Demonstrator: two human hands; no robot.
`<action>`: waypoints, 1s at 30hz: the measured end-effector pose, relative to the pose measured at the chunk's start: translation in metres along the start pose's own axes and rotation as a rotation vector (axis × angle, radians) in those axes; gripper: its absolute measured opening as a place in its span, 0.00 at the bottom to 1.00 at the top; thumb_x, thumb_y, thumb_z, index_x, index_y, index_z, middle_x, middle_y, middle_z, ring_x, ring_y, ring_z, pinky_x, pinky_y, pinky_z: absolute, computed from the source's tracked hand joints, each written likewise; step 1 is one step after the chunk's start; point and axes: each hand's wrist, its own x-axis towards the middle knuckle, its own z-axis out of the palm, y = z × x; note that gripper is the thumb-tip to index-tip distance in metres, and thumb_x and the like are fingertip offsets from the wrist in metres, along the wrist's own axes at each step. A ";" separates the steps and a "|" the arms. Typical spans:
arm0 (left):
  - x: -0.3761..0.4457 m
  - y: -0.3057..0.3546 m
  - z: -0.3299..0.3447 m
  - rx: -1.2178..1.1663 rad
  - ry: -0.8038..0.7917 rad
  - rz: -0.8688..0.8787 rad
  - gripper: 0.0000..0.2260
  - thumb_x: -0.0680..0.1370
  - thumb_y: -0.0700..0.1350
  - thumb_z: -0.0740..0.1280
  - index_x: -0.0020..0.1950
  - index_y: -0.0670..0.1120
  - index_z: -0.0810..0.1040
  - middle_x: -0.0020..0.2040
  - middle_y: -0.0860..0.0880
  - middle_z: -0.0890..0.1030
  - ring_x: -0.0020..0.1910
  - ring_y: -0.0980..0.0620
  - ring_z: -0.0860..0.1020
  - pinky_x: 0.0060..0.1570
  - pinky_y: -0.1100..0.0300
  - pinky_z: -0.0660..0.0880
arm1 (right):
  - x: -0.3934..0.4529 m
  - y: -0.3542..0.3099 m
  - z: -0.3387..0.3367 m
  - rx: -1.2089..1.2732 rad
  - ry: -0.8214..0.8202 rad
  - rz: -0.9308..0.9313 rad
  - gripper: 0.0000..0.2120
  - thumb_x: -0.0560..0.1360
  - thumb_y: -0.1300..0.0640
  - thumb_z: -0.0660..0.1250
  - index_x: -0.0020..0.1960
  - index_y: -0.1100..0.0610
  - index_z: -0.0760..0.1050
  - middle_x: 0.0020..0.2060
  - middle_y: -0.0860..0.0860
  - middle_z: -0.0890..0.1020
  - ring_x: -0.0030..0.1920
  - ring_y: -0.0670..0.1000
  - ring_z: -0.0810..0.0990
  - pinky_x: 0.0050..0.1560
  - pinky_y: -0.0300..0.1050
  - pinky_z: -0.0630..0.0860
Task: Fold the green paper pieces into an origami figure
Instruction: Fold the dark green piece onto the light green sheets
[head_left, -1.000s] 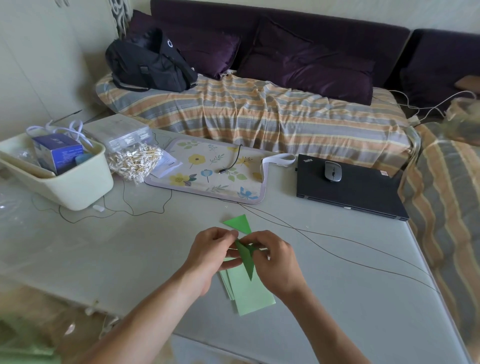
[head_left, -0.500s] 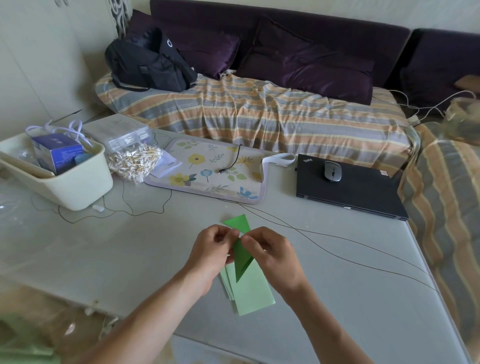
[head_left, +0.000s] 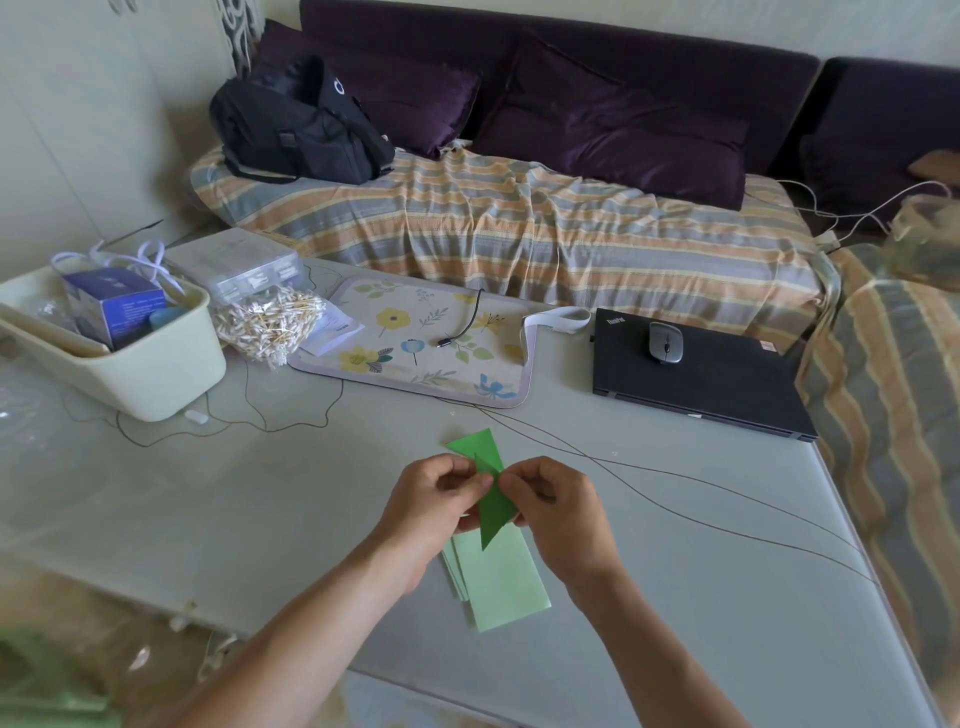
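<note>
Mid-fold: 2 hands work 1 dark green piece above the desk (head_left: 218, 509).
Left hand (head_left: 434, 501) and right hand (head_left: 558, 512) pinch the folded green piece (head_left: 493, 512) with curled fingers, over the pale green sheets (head_left: 501, 587) (stacked); next, I judge, pressing the crease flat.

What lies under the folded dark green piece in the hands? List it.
Under the dark green piece, light green sheets lie stacked on the table. Another dark green piece lies behind. The left hand and right hand cover the stack's upper part.
</note>
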 end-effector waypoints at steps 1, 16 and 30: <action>0.000 -0.001 -0.001 0.013 0.016 0.008 0.05 0.79 0.39 0.71 0.51 0.37 0.82 0.43 0.42 0.86 0.39 0.52 0.85 0.38 0.63 0.81 | 0.000 0.000 0.000 0.006 0.000 0.003 0.05 0.78 0.59 0.70 0.43 0.54 0.83 0.34 0.52 0.86 0.35 0.50 0.82 0.41 0.49 0.81; -0.004 -0.006 0.000 0.116 -0.053 -0.038 0.06 0.79 0.42 0.72 0.48 0.40 0.85 0.42 0.42 0.87 0.43 0.42 0.86 0.45 0.54 0.84 | -0.002 -0.003 -0.003 -0.003 0.030 0.046 0.07 0.78 0.61 0.68 0.42 0.57 0.82 0.30 0.54 0.84 0.30 0.49 0.80 0.40 0.51 0.81; -0.001 -0.005 -0.004 0.221 -0.051 -0.011 0.05 0.76 0.41 0.75 0.42 0.42 0.82 0.38 0.43 0.87 0.38 0.44 0.85 0.39 0.56 0.80 | -0.005 -0.006 0.000 0.032 -0.002 0.021 0.05 0.77 0.57 0.69 0.42 0.54 0.80 0.34 0.51 0.85 0.35 0.49 0.82 0.44 0.55 0.81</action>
